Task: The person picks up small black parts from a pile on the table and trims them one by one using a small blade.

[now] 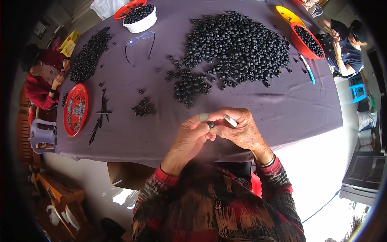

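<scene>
Close to the table's near edge, my left hand [188, 136] pinches a small round black piece [211, 124] between thumb and fingers. My right hand [242, 132] meets it from the other side, its fingers closed round a slim tool with a white end [230, 121]. The tool's working tip is hidden by the fingers. Beyond my hands spreads a big pile of black round pieces [238, 48], several showing holes. A looser cluster of the same pieces [191, 86] lies at its near left. Further left is a small group of black pieces [142, 109].
Eyeglasses [140, 39], a white bowl of black pieces [141, 26] and a red plate with grey bits [84, 90] are leftward. Black scissors-like tools [103, 112] lie beside the plate. At right are a red bowl [309, 51] and a blue-white pen-like tool [308, 69]. People sit at both sides.
</scene>
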Demonstrator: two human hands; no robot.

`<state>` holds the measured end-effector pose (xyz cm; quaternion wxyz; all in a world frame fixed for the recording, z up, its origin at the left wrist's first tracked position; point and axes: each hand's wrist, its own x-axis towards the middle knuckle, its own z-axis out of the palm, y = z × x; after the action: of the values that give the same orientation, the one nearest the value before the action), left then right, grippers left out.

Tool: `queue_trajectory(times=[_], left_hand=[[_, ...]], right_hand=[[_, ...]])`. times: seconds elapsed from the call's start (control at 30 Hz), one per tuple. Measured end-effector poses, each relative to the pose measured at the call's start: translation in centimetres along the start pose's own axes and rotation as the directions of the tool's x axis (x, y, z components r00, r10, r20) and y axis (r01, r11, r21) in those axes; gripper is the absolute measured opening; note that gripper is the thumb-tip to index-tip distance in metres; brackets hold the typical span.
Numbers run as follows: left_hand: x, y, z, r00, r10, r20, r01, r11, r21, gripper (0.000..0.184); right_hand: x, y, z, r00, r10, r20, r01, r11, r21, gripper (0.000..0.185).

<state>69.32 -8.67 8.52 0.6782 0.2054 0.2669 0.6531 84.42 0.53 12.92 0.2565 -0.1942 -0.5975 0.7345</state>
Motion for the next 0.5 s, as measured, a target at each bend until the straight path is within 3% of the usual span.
queue_trajectory(times=[0.13,0.33,0.43,0.5], left_hand=[[-0.3,0.3,1.2,0.998,-0.064,-0.004,0.064,0.997,-0.046,0.022],[-0.5,0.2,0.7,1.0,-0.025,-0.012,0.026,0.998,0.06,0.021],[-0.5,-0.1,-0.3,0.998,-0.007,0.064,0.007,1.0,-0.01,0.02],[-0.6,0.2,0.6,0.999,-0.039,-0.022,0.039,0.999,0.0,0.017]], right_hand=[[-0.7,-0.3,-0.1,1.0,0.005,-0.001,-0.005,1.0,-0.01,0.021],[-0.9,-0.2,0.2,0.995,-0.097,-0.005,0.097,0.993,-0.062,0.02],[-0.9,-0.3,0.3,0.995,-0.103,0.005,0.103,0.992,-0.074,0.018],[-0.8,-0.4,0.3,0.989,-0.146,0.018,0.147,0.979,-0.138,0.016]])
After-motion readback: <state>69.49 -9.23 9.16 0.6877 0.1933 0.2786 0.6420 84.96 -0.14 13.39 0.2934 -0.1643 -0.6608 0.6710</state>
